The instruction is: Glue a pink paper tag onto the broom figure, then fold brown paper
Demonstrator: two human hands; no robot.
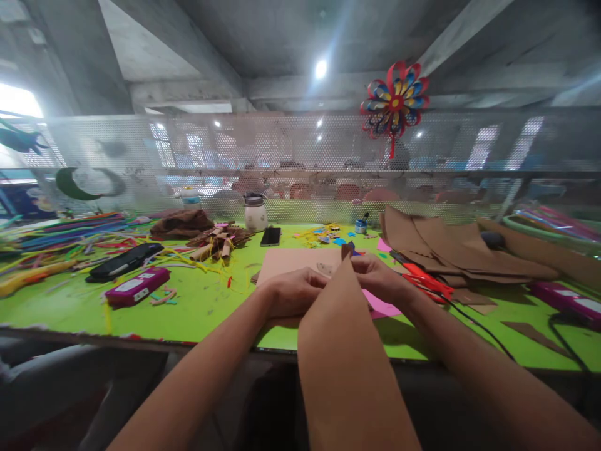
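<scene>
I have both hands pinched on the far tip of a long brown paper strip; my left hand and right hand sit close together above the green table, and the strip runs back toward me over its edge, probably so the tip stays steady; a flat card lies just beyond my fingers; a white jar and a small blue pot stand further back, contents hidden.

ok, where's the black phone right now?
In the head view the black phone lies flat on the green table, left of centre toward the back, just right of the white jar and beyond the left hand.
</scene>
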